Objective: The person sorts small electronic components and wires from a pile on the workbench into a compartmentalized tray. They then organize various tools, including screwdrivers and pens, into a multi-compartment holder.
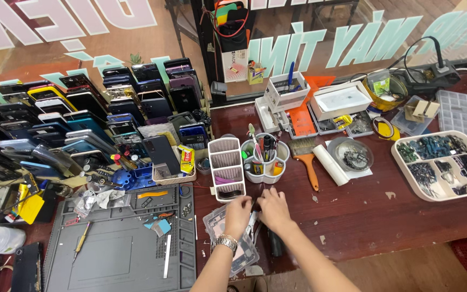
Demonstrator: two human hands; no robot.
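My left hand (237,214), a metal watch at its wrist, and my right hand (272,210) meet with fingers pinched around something small and dark I can't make out. Just below them lies a clear plastic phone case (233,251). Beyond the fingertips stand a white slotted plastic organiser (226,167) and a white clover-shaped pen holder (266,161).

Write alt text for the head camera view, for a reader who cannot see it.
A person's left hand, with a wristwatch, and right hand meet over a phone in a clear case on a cluttered dark wooden workbench. Rows of used phones stand at left behind a grey repair mat; a brush and a parts tray lie at right.
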